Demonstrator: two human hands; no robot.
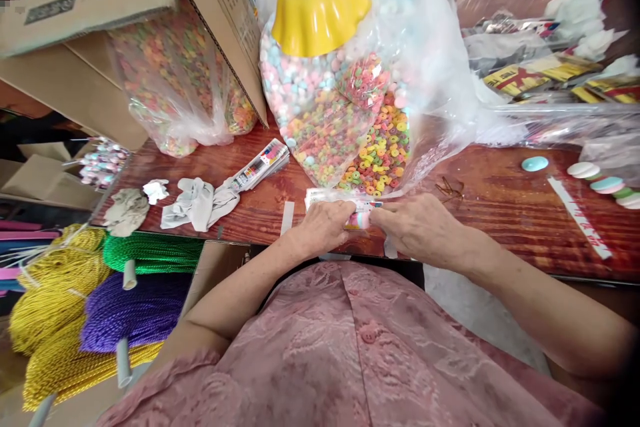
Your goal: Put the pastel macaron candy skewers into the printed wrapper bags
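At the table's front edge, my left hand [324, 225] and my right hand [425, 228] pinch a small clear printed packet [359, 219] between them. Something pastel pink and white shows inside it. My fingers partly cover the packet, so its full contents are hidden. Just behind my hands lies a large clear bag holding ring-shaped colored cereal pieces [383, 147] and pastel balls [285, 83]. A stack of flat printed packets [260, 165] rests to the left of my hands.
An upside-down yellow scalloped bowl [320, 3] sits on the bag. A cardboard box [225, 20] with bagged cereal rings stands left. A clear bin [500, 107] with wrappers is at the back right. Pastel discs [535, 163] lie right; coiled cords [135, 313] lie below left.
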